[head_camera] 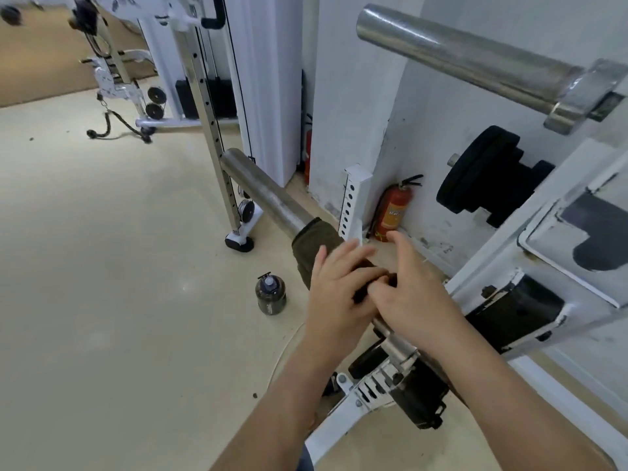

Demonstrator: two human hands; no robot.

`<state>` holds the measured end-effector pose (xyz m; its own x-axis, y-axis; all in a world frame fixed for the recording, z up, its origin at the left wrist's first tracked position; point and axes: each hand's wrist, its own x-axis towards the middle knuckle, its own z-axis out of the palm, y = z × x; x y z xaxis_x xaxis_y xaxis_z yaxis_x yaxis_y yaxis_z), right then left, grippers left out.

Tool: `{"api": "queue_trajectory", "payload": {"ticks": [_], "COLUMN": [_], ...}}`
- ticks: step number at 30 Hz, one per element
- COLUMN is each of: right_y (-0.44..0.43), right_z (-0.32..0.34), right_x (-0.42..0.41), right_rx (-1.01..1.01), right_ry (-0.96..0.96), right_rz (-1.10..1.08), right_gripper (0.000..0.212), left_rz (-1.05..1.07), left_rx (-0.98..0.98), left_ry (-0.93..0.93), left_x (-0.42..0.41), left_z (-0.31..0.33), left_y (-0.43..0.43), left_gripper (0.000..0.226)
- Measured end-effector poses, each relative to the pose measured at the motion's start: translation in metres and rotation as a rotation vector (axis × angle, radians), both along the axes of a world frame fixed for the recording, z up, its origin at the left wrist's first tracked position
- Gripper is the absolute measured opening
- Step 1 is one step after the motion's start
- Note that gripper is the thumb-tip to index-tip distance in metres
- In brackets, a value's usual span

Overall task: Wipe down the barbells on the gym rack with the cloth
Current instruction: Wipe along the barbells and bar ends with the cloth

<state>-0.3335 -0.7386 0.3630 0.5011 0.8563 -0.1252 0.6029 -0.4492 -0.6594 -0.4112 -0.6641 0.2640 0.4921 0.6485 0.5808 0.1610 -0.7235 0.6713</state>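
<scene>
The yellow label on the red extinguisher (392,209) is too blurred to read, and the dark olive cloth (314,243) wraps the dull steel barbell (261,185) under the curved fingers of the left hand (334,294), while the fingers of the right hand (414,297) spread loose just beside it, holding nothing.

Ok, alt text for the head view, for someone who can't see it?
Left hand and right hand are on a dark olive cloth wrapped round the lower barbell on a white rack. A second barbell juts out above; a bottle stands on the floor.
</scene>
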Motion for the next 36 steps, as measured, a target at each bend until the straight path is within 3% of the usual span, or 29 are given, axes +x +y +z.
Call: {"api": "queue_trajectory", "payload": {"ticks": [2, 4, 6, 8, 10, 16, 19, 22, 25, 29, 31, 34, 36], "right_y": [0.009, 0.023, 0.031, 0.034, 0.034, 0.045, 0.057, 0.085, 0.112, 0.118, 0.116, 0.108, 0.095], "right_z": [0.004, 0.003, -0.003, -0.009, -0.014, -0.022, -0.022, -0.016, -0.012, -0.014, -0.014, -0.009, -0.006], "right_x": [0.000, 0.000, -0.002, -0.006, -0.010, -0.013, -0.013, -0.012, -0.008, 0.000, 0.003, 0.005, 0.006], "right_rx": [0.006, -0.026, -0.073, -0.120, -0.134, -0.260, -0.379, -0.443, -0.379, -0.327, -0.307, -0.294, -0.251], "right_ry": [0.009, 0.024, 0.055, 0.042, -0.016, -0.135, -0.202, -0.235, -0.290, -0.270, -0.216, -0.112, -0.123], "right_rz": [0.009, 0.011, 0.022, 0.046, 0.073, 0.134, 0.175, 0.182, 0.170, 0.170, 0.148, 0.063, 0.017], "right_gripper": [0.067, 0.060, 0.059, 0.058, 0.059, 0.074, 0.082, 0.056, 0.035, 0.045, 0.053, 0.063, 0.052], "left_rz": [0.160, 0.197, 0.083, 0.055, 0.085, 0.329, 0.372, 0.416, 0.371, 0.041, -0.019, 0.039, 0.094], "left_rx": [-0.238, -0.757, -1.175, -1.360, -1.382, -1.372, -1.356, -1.331, -1.390, -1.570, -1.624, -1.630, -1.608], "left_ry": [-0.120, -0.296, -0.500, -0.656, -0.724, -0.569, -0.561, -0.551, -0.613, -0.851, -0.896, -0.743, -0.631], "left_x": [-0.004, -0.002, 0.010, 0.023, 0.025, 0.016, 0.009, 0.002, -0.008, -0.015, -0.012, -0.004, 0.000], "left_z": [0.001, 0.012, 0.016, 0.017, 0.021, 0.042, 0.045, 0.049, 0.047, 0.035, 0.028, 0.027, 0.031], "left_y": [-0.011, -0.024, -0.028, -0.021, -0.005, 0.089, 0.158, 0.218, 0.257, 0.264, 0.245, 0.197, 0.157], "left_gripper": [0.051, 0.068, 0.042, 0.016, 0.013, 0.026, 0.049, 0.058, 0.049, 0.051, 0.050, 0.046, 0.039]}}
